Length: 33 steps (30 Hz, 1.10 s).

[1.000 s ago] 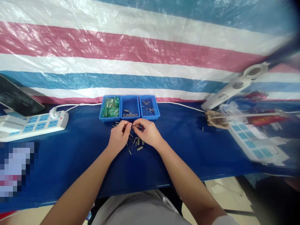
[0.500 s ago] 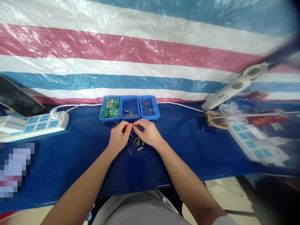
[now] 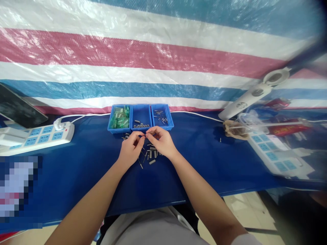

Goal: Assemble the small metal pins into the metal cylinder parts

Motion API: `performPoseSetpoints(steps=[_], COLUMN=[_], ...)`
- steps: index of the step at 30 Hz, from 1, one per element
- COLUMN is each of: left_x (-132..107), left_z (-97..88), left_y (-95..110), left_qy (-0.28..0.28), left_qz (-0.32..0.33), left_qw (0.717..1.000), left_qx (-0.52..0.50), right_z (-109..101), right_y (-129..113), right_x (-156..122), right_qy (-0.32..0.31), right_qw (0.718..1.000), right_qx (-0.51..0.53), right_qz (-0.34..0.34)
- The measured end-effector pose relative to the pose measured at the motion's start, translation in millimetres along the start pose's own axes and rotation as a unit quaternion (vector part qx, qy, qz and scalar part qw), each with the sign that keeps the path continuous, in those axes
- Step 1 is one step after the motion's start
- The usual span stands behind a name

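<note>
My left hand [image 3: 131, 148] and my right hand [image 3: 161, 142] meet over the blue table, fingertips pinched together on a small metal pin [image 3: 145, 135] held between them. Under and around the hands lies a scatter of small metal pins and sleeves [image 3: 150, 157]. Just beyond the hands stand three small blue bins in a row: the left bin [image 3: 119, 119] holds green plastic parts, the middle bin [image 3: 141, 119] holds small metal rings, the right bin [image 3: 161, 117] holds metal pins.
A white power strip [image 3: 38, 135] with a cable lies at the left, a dark screen [image 3: 17, 109] behind it. At the right are a second power strip [image 3: 277, 154], a white lamp arm [image 3: 251, 95] and a brown lump [image 3: 235, 130]. A striped tarp hangs behind.
Both hands have drawn closer together and a little further from me, and the fingertips now touch around the pin. The bins and loose parts have not moved.
</note>
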<state>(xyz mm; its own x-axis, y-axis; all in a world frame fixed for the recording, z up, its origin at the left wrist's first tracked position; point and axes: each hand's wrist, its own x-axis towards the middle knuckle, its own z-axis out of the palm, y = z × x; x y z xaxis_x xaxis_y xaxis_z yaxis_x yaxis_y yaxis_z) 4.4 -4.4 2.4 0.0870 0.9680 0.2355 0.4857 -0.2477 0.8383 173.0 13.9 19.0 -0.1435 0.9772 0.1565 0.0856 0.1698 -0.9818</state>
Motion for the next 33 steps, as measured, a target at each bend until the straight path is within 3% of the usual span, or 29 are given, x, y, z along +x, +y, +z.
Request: performPoseSetpoints(steps=[7,16,33], left_x=[-0.9,-1.5,-2.4], left_z=[0.6,0.1,-1.7], left_y=[-2.3,0.1,3.0], left_qy=[-0.004,-0.009,-0.016], left_qz=[-0.008,-0.014,0.007], left_qw=[1.000,1.000,1.000], left_qx=[-0.011,-0.019,-0.011], right_z=[1.5,-0.6,-1.0], right_y=[3.4,-1.4,-2.2], right_x=[1.9,-2.0,-2.3], right_qy=[-0.031,-0.010,-0.016], right_qw=[0.995,1.000,0.999], right_qx=[0.085,-0.023,-0.033], right_qz=[0.036,0.001,0.005])
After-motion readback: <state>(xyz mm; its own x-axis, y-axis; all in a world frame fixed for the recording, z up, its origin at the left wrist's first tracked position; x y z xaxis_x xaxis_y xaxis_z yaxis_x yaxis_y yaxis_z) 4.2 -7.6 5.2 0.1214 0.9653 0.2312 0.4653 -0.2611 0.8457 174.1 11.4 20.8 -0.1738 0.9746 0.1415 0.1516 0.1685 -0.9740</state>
